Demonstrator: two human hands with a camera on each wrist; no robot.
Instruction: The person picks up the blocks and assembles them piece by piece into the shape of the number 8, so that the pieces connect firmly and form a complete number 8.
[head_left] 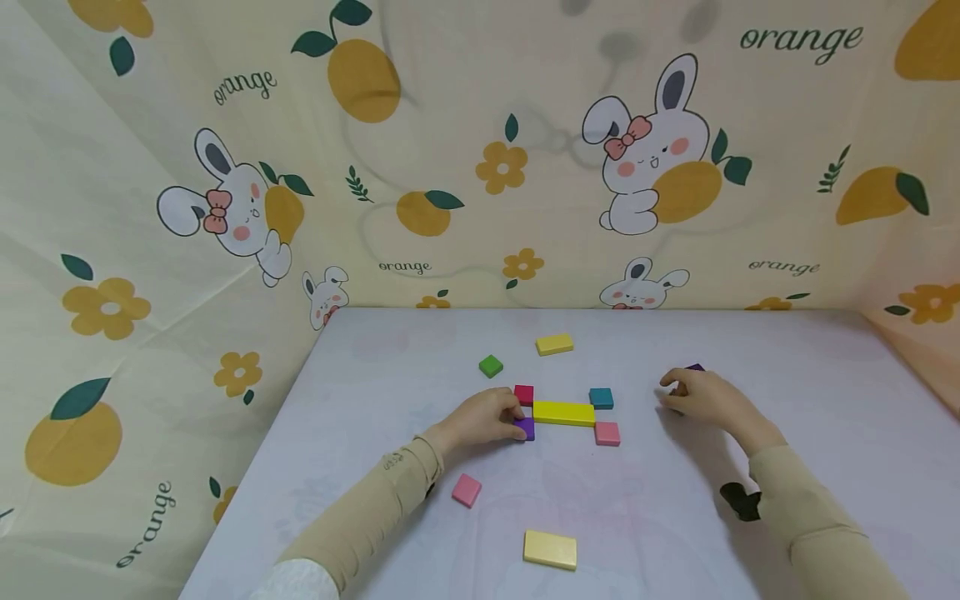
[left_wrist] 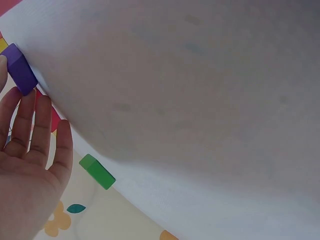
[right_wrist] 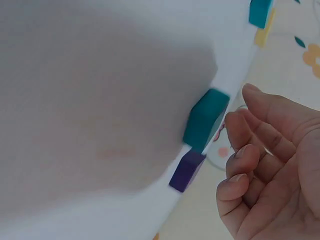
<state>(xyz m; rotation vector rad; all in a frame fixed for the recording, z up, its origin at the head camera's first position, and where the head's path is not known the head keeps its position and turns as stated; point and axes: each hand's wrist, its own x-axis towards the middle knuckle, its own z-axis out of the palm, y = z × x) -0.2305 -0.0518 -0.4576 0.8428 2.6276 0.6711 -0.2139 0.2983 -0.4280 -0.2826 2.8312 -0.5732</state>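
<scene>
My left hand [head_left: 483, 417] pinches a purple block [head_left: 528, 428] between thumb and fingertips, at the lower left end of a long yellow block [head_left: 564, 413]. A red block [head_left: 523, 395] sits just above that spot. At the yellow block's right end are a blue-teal block [head_left: 602, 398] and a pink block [head_left: 607, 434]. Over to the right, my right hand [head_left: 708, 400] has loosely bent fingers around nothing. In the right wrist view, a teal block [right_wrist: 206, 120] stands close to its fingertips with a gap between. A dark purple block [right_wrist: 187, 171] is behind it, mostly hidden in the head view.
A green block [head_left: 491, 366] and a short yellow block [head_left: 555, 344] lie farther back. Nearer are another pink block [head_left: 467, 490] and a pale yellow block [head_left: 551, 550]. A patterned cloth [head_left: 450, 167] hangs behind the table [head_left: 375, 367].
</scene>
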